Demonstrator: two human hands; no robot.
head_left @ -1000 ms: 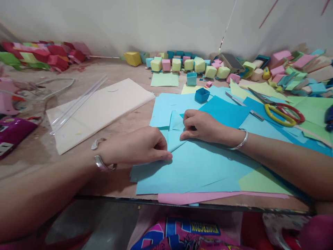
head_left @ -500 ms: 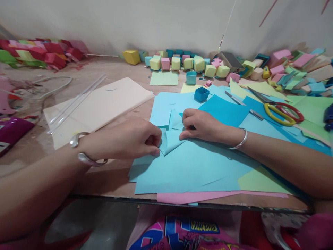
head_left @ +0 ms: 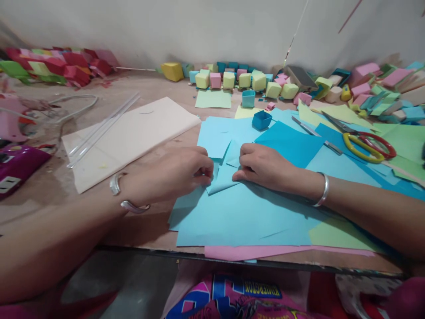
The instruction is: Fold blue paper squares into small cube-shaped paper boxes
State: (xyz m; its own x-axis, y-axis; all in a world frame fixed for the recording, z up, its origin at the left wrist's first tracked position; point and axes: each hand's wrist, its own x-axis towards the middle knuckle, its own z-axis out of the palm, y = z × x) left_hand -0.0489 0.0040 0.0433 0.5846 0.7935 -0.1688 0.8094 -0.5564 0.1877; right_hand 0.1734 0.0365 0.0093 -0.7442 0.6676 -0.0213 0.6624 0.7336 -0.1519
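Observation:
Between my hands is a small folded piece of light blue paper [head_left: 226, 176], with creased flaps standing up. My left hand [head_left: 186, 170] pinches its left edge, thumb against curled fingers. On the opposite edge, my right hand [head_left: 260, 165] grips the paper with fingers bent in. Both hands rest low over a stack of light blue sheets [head_left: 239, 221]. Just beyond them sit a dark blue open paper box [head_left: 261, 120] and a lighter blue one [head_left: 248, 99]. The fingertips partly hide the folded paper's edges.
Scissors [head_left: 361, 144] with red and yellow handles and a craft knife [head_left: 315, 134] lie right. Clear plastic strips [head_left: 102, 130] lie across cream sheets [head_left: 139, 141] on the left. Paper cubes [head_left: 229, 80] line the wall. A purple device [head_left: 23, 166] sits far left.
My left hand has shifted slightly up and right along the folded paper's left edge. The right hand keeps its grip. The whole view has slid a little.

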